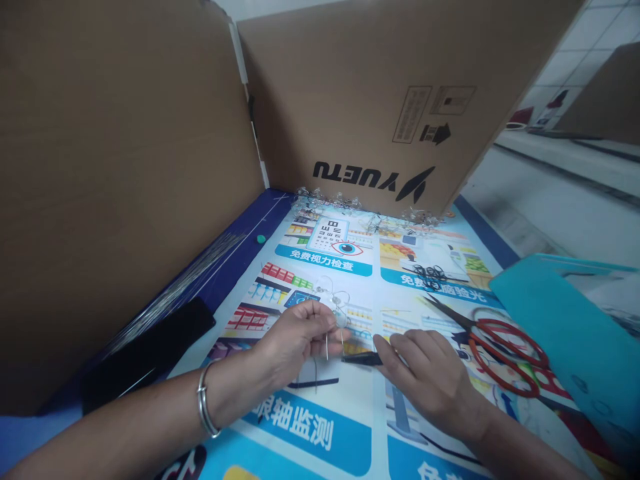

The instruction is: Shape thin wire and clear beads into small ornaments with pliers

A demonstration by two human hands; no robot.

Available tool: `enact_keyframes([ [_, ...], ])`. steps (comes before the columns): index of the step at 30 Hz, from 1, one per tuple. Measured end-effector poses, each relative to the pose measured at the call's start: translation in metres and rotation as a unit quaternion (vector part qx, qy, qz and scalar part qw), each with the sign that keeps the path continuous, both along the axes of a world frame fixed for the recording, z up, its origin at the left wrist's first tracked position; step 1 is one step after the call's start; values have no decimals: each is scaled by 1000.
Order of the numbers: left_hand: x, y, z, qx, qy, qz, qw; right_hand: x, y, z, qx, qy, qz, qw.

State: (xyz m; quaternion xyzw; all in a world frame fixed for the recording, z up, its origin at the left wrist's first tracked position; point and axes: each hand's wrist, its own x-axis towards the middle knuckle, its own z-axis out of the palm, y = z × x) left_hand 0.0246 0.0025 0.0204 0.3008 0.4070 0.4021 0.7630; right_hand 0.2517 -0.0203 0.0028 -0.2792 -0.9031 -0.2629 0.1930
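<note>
In the middle of the printed sheet, my left hand [299,330] pinches a looped wire piece [334,293]. Its thin loops stand above my fingertips, and straight wire ends hang below them. My right hand [425,370] is closed around black-tipped pliers [361,359], whose handles are hidden in the palm. The narrow jaws point left, close to a hanging wire end; whether they touch it I cannot tell. Red-handled scissors [505,347] lie to the right of my right hand, blades toward the upper left. Beyond them rests a small heap of black wire loops [431,275].
Cardboard panels [360,93] wall off the left and back. Several clear wire pieces [370,222] line the back panel's foot. Straight silver wires [200,260] and a black flat object [150,353] lie left. A turquoise tray [560,320] stands right; a small green thing [261,239] lies back left.
</note>
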Motion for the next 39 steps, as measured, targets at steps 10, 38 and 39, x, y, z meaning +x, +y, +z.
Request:
enact_keyframes([
  [10,-1,2,-2,49,16,-15,999,-5,1,-1,-19,-7,6,1000],
  [38,1,0,4,206,118,-75,969,-9,0,7,-429,31,-103,897],
  [39,1,1,3,202,122,-79,969,-9,0,6,-416,32,-104,903],
])
